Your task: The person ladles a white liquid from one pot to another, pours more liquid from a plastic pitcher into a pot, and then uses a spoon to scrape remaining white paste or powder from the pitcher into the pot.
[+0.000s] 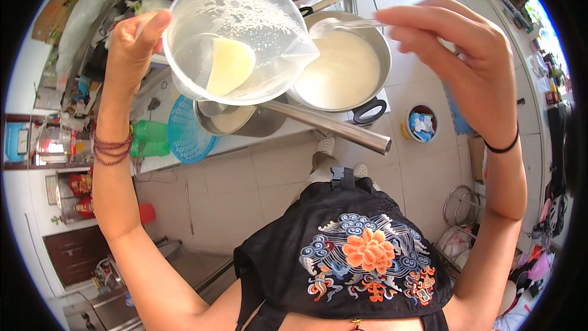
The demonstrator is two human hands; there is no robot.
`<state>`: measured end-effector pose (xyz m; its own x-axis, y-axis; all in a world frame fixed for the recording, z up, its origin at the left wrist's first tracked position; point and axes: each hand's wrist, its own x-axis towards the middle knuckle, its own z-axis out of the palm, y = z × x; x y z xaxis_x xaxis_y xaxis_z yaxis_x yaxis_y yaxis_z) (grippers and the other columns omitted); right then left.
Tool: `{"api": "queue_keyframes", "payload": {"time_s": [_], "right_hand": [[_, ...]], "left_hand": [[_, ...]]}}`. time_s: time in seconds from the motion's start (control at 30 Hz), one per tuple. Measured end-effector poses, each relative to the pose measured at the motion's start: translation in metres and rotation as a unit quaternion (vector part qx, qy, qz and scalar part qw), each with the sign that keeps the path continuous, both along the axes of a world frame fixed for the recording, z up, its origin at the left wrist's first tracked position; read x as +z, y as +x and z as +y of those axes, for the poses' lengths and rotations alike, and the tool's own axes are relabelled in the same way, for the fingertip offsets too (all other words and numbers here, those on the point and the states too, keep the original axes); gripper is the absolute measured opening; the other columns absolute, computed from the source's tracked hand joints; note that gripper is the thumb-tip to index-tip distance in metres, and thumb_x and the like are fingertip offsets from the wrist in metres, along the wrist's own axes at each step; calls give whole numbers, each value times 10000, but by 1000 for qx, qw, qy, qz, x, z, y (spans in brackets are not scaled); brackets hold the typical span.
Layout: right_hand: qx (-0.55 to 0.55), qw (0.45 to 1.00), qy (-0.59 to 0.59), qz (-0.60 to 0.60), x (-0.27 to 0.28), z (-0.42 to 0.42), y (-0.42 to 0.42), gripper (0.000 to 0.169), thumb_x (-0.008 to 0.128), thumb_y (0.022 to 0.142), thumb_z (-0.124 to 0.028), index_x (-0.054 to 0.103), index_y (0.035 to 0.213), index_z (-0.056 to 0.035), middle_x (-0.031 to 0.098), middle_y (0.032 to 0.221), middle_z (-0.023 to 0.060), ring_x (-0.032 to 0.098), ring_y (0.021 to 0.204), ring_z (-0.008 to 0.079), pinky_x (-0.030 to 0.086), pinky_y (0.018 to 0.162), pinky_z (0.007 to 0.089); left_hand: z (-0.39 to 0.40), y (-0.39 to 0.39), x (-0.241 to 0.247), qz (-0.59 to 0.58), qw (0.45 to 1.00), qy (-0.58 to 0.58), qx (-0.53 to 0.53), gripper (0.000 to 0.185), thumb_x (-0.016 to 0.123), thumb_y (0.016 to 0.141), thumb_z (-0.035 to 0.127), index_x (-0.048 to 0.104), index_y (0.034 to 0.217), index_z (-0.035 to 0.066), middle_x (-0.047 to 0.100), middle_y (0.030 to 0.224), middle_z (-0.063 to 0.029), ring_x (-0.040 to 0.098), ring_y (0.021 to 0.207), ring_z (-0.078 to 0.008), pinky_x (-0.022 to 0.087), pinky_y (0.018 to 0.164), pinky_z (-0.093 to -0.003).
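My left hand [138, 39] grips a translucent plastic jug [271, 50] by its side, where the handle is hidden. The jug is tilted, with a pool of pale yellow liquid [232, 66] inside and white froth smeared on its wall. Its spout hangs over a wide metal pot [387, 59] of creamy white liquid [351, 66]. In the fingertips of my right hand [464, 48] is a clear spoon [342, 24], its bowl close to the spout and above the pot. Below the jug, a long-handled steel saucepan [275, 122] holds more pale liquid and is partly covered.
A blue perforated plastic basket [188, 135] and a green plastic container [149, 138] stand on the white table [239, 141] to the left. The saucepan's handle [340, 131] juts past the table edge towards me. A waste bin [421, 124] sits on the tiled floor at right.
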<state>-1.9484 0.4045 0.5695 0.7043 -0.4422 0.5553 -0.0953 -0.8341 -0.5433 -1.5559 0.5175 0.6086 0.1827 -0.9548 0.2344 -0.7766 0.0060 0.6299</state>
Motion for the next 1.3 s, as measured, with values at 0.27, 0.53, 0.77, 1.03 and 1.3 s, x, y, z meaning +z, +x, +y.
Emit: {"api": "queue_keyframes", "payload": {"time_s": [0.27,0.53,0.77,1.03,1.3], "right_hand": [[40,990,-114,69,-52,-55,117,142,646,842,-36,725,953,2,694,850,147,694,784,279,543,694,344],[16,963,-106,248,-93,-74,188,84,636,787,-7,696,829,34,694,837,210,709,789,352,567,682,416],[15,978,-51,201,-142,-92,240,79,618,798,-54,679,801,-3,679,792,184,692,776,364,552,681,438],[-57,996,21,65,-166,-111,228,136,599,855,-87,726,878,-44,668,783,184,661,755,340,522,731,430],[-93,986,-5,138,-162,-115,206,102,594,818,-41,675,800,17,634,744,224,648,736,378,515,669,447]], "left_hand": [[-89,12,-39,-62,991,52,-108,555,710,837,542,487,584,101,402,558,70,360,550,-36,260,505,-228],[-129,12,-62,-80,979,101,-156,563,710,851,521,506,584,70,482,566,61,409,558,-25,341,512,-225],[-157,14,-71,-91,970,128,-188,545,709,853,511,522,602,64,464,561,66,394,555,-27,325,504,-230],[-170,10,-74,-97,960,169,-204,488,714,870,459,591,645,44,536,584,55,446,565,-21,355,508,-219],[-181,0,-75,-110,953,181,-217,481,716,875,455,621,677,27,564,602,43,470,575,-23,383,519,-221]]}}
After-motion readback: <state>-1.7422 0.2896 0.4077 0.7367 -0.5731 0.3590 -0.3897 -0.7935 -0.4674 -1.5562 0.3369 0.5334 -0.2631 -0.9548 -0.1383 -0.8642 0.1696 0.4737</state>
